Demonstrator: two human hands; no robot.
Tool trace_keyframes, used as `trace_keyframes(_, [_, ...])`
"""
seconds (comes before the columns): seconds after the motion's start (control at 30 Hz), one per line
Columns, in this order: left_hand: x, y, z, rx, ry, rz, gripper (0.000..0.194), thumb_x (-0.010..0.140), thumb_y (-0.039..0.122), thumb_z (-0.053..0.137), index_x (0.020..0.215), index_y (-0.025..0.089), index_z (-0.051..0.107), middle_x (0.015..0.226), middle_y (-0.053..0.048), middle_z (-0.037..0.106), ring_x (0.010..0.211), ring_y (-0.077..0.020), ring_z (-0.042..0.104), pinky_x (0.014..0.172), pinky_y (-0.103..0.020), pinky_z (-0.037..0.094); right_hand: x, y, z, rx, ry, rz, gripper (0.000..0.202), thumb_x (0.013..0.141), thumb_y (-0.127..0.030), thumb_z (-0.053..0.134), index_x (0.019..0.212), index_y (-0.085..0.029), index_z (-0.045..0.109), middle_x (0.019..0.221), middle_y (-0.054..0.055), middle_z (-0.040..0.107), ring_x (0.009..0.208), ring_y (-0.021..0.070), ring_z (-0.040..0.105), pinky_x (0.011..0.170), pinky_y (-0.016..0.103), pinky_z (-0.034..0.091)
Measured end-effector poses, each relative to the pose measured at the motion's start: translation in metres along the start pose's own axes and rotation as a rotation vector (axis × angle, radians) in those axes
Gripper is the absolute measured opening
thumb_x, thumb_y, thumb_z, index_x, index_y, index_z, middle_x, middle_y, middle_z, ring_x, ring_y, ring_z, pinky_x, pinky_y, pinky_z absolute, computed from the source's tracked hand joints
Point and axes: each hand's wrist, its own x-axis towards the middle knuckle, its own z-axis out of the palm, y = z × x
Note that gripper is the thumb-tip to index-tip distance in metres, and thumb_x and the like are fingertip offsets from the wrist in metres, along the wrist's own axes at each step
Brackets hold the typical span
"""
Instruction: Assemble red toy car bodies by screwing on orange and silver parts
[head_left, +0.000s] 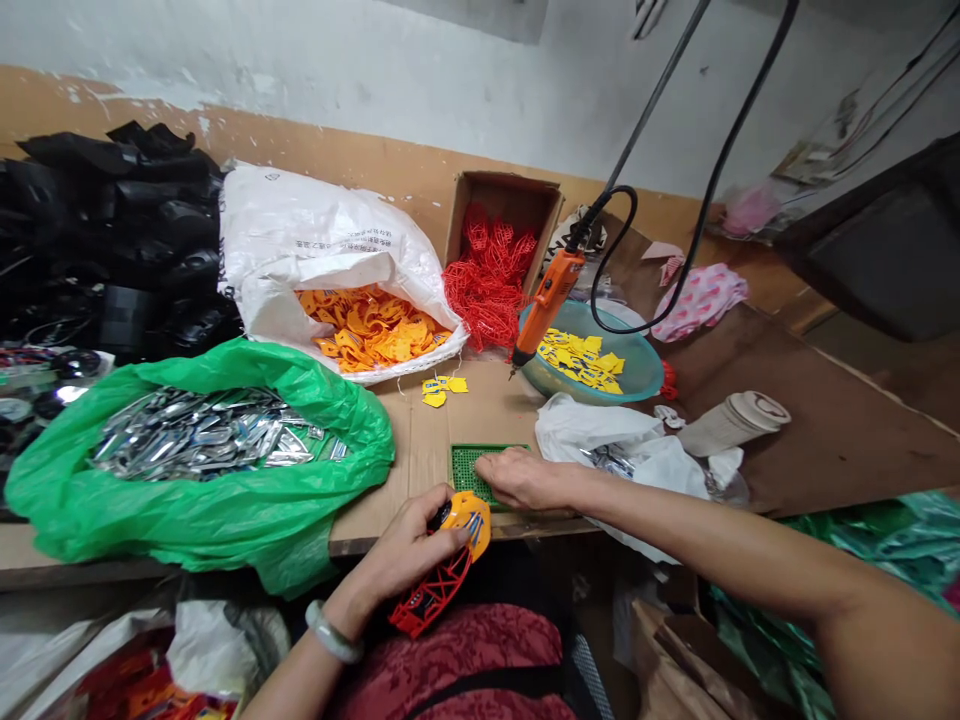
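My left hand [405,548] is closed around a toy vehicle body [472,522] with an orange shell, blue-and-white markings and a red lattice frame. It is tilted over my lap, just off the table's front edge. My right hand [525,478] rests at a green perforated tray [466,462] on the cardboard-covered tabletop. Its fingertips are pinched together low over the tray; whatever lies between them is hidden. Behind the tray hangs an orange electric screwdriver [546,305], bit pointing down. A few yellow pieces [442,388] lie on the cardboard.
At left stands a green bag [360,440] of shiny silver parts. A white sack [322,215] holds orange pieces, and a carton [461,200] holds red lattice frames. A teal bowl [645,365] contains yellow pieces. Right of the tray are a white plastic bag [559,425] and a cup [735,420].
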Motion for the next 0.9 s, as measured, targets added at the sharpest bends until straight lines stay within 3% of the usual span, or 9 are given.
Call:
trace_keyframes(0.17, [-0.001,0.002,0.001,-0.028,0.001,0.001,0.014,0.086,0.029,0.061,0.093,0.018,0.057,0.083,0.001,0.057,0.073,-0.0151,0.051,0.062,-0.024,0.04,-0.001,-0.002,0.002,0.03,0.04,0.063,0.012,0.096,-0.018,0.044,0.098,-0.015,0.056,0.089,0.011,0.068,0.073,0.0209,0.06,0.06,0.03,0.03])
trace_keyframes(0.53, [0.0,0.003,0.0,0.018,0.011,0.008,0.016,0.085,0.031,0.062,0.092,0.018,0.057,0.082,0.001,0.056,0.075,-0.0163,0.05,0.063,-0.025,0.039,-0.003,-0.006,-0.002,0.038,-0.011,-0.006,0.015,0.09,-0.01,0.049,0.103,-0.014,0.056,0.099,0.014,0.07,0.081,0.0237,0.065,0.067,0.032,0.039])
trace_keyframes(0.73, [-0.001,0.005,0.001,0.005,-0.001,0.01,0.024,0.09,0.042,0.059,0.094,0.019,0.056,0.086,-0.001,0.055,0.081,-0.0185,0.05,0.07,-0.027,0.042,-0.002,-0.012,-0.006,0.009,0.03,0.13,0.014,0.092,-0.016,0.048,0.103,-0.014,0.057,0.097,0.015,0.073,0.082,0.0259,0.068,0.064,0.032,0.039])
trace_keyframes(0.9, [0.003,-0.005,-0.001,-0.011,-0.005,0.016,0.038,0.084,0.056,0.064,0.095,0.02,0.06,0.089,-0.003,0.059,0.086,-0.0228,0.053,0.075,-0.029,0.045,0.0,-0.01,-0.002,-0.019,0.066,0.161,0.016,0.088,-0.021,0.053,0.102,-0.015,0.058,0.093,0.013,0.075,0.08,0.0257,0.069,0.061,0.03,0.039])
